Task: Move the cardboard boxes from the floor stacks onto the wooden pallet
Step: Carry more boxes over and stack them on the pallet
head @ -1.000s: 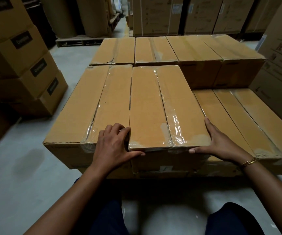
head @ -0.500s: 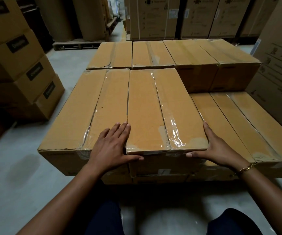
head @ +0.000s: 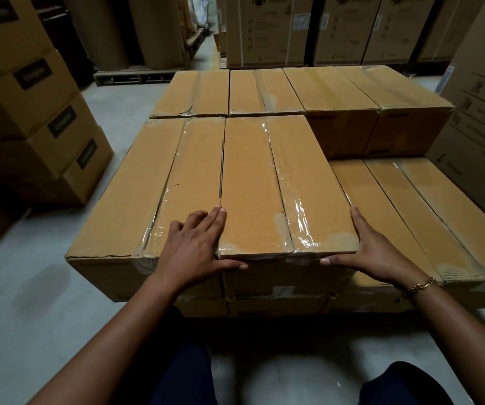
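Observation:
A long taped cardboard box (head: 253,182) lies on top of the stack in front of me, beside a matching box (head: 147,200) on its left. My left hand (head: 194,247) rests flat at its near left corner, fingers straight along the seam and thumb across the front face. My right hand (head: 372,252) presses the near right corner, fingers straight along the side and thumb on the front face. To the right lie lower boxes (head: 410,211), one layer down. A rear row of boxes (head: 308,89) sits behind. Whatever the stack rests on is hidden.
A stack of labelled cartons (head: 31,112) stands on the left across a strip of concrete floor (head: 31,287). Large printed cartons (head: 483,112) stand close on the right. At the back, a wooden pallet (head: 136,76) carries brown paper rolls, with tall cartons (head: 279,27) beyond.
My left fingers have gone from curled over the box's corner to straight along its left edge. My right hand stays at the right corner. The view has shifted slightly.

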The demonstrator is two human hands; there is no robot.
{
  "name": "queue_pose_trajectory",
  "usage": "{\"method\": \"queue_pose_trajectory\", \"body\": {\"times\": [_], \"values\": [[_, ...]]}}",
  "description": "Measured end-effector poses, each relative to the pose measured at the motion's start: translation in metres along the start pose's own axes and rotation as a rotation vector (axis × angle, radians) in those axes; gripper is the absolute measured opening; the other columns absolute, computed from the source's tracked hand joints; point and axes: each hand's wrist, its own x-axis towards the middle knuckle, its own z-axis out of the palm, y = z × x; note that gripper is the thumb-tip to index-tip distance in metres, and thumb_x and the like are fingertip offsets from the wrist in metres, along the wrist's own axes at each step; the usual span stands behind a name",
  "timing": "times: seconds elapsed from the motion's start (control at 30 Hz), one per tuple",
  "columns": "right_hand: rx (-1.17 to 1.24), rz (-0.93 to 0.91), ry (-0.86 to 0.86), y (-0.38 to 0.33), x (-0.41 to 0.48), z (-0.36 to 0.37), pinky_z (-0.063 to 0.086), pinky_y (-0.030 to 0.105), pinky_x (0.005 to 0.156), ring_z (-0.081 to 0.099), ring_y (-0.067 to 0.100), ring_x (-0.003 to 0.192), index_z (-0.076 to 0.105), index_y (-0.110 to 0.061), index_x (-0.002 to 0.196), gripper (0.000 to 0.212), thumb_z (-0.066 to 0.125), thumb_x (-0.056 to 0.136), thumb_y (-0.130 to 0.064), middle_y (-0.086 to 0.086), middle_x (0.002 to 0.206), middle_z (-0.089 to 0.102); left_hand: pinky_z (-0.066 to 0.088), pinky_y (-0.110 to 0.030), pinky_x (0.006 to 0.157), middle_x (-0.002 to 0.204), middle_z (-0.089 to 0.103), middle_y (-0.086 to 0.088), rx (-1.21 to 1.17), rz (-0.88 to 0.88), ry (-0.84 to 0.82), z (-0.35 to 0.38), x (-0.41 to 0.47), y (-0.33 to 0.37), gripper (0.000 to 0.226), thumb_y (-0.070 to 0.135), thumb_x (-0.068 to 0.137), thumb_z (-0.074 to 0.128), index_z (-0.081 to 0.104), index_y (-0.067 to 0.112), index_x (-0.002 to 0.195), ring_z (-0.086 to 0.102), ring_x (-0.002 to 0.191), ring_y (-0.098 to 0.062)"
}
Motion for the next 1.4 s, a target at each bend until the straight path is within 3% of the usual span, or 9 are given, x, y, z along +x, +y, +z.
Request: {"method": "queue_pose_trajectory", "body": {"times": [0.2,0.47,0.63,0.77,1.13,1.4], "values": [[0.032,-0.002,0.001,0.001,0.006,-0.002,0.031,0.044,0.121,0.029,0.025,0.150,-0.009,-0.032,0.161,0.162,0.077,0.036,-0.088,-0.003,0.170,0.015,0.030,-0.044,0.102,0.171,0.003,0.011,-0.005,-0.015,-0.024,0.002,0.006,0.001,0.129,0.104,0.061,0.010,-0.003,0.026,0.162,0.014,0.149,-0.021],[0.023,0.004,0.007,0.001,0.009,-0.002,0.032,0.049,0.121,0.029,0.026,0.150,-0.009,-0.032,0.161,0.170,0.073,0.026,-0.095,-0.001,0.170,0.015,0.029,-0.045,0.104,0.170,0.008,0.009,0.017,-0.026,0.012,0.003,0.006,0.004,0.130,0.105,0.061,0.014,0.002,0.024,0.162,0.017,0.148,-0.022],[0.047,0.000,0.015,0.002,0.011,0.000,0.033,0.044,0.120,0.032,0.024,0.149,-0.008,-0.031,0.162,0.163,0.079,0.035,-0.085,-0.002,0.169,0.019,0.029,-0.045,0.101,0.170,0.008,0.008,0.031,-0.031,0.013,0.005,0.007,0.005,0.132,0.106,0.059,0.014,0.003,0.024,0.161,0.018,0.148,-0.022],[0.060,0.007,0.012,0.003,0.012,0.000,0.033,0.046,0.121,0.032,0.023,0.149,-0.008,-0.032,0.162,0.170,0.076,0.026,-0.092,-0.003,0.169,0.019,0.031,-0.046,0.100,0.170,0.008,0.007,0.041,-0.033,0.025,0.006,0.008,0.006,0.132,0.106,0.060,0.014,0.005,0.023,0.161,0.020,0.148,-0.022],[0.014,0.013,0.012,0.003,0.012,-0.002,0.034,0.049,0.120,0.033,0.026,0.149,-0.007,-0.034,0.161,0.168,0.074,0.028,-0.095,0.000,0.169,0.020,0.034,-0.047,0.097,0.169,0.017,0.007,0.042,-0.034,0.046,0.004,0.008,0.007,0.130,0.106,0.060,0.018,0.014,0.023,0.160,0.026,0.144,-0.024],[-0.002,0.002,0.021,0.005,0.014,0.000,0.034,0.050,0.120,0.031,0.026,0.150,-0.004,-0.035,0.161,0.163,0.075,0.031,-0.094,-0.001,0.169,0.019,0.022,-0.050,0.118,0.171,0.011,0.000,-0.034,-0.013,0.012,0.003,0.007,0.006,0.133,0.105,0.062,0.017,0.009,0.018,0.162,0.014,0.155,-0.022]]}}
